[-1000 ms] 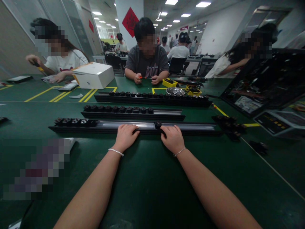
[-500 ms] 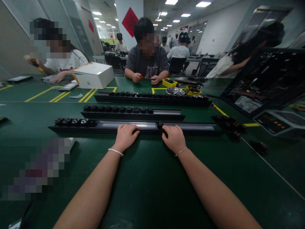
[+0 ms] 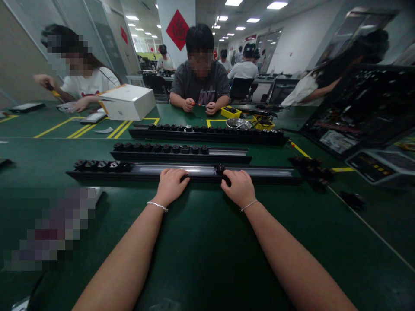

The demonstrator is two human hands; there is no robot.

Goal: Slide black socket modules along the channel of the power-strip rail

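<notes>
The nearest long black rail (image 3: 269, 172) lies across the green table, its silver channel facing up. Several black parts (image 3: 102, 165) sit in its left end. My left hand (image 3: 170, 185) grips the rail's near edge around its middle, thumb on the near side. Farther right, my right hand (image 3: 239, 185) is closed at the same rail, with its fingertips against a small black part (image 3: 220, 168) standing in the channel. The undersides of my fingers are hidden.
Behind lie a shorter rail (image 3: 181, 157) and a longer rail (image 3: 207, 136), both bearing black parts. Loose black parts (image 3: 313, 170) lie right, near a grey device (image 3: 382, 166). A white box (image 3: 128, 103) stands back left. People sit across the table.
My right hand has shifted slightly to the right along the rail, and the small black part has moved right with it. My left hand has stayed in place.
</notes>
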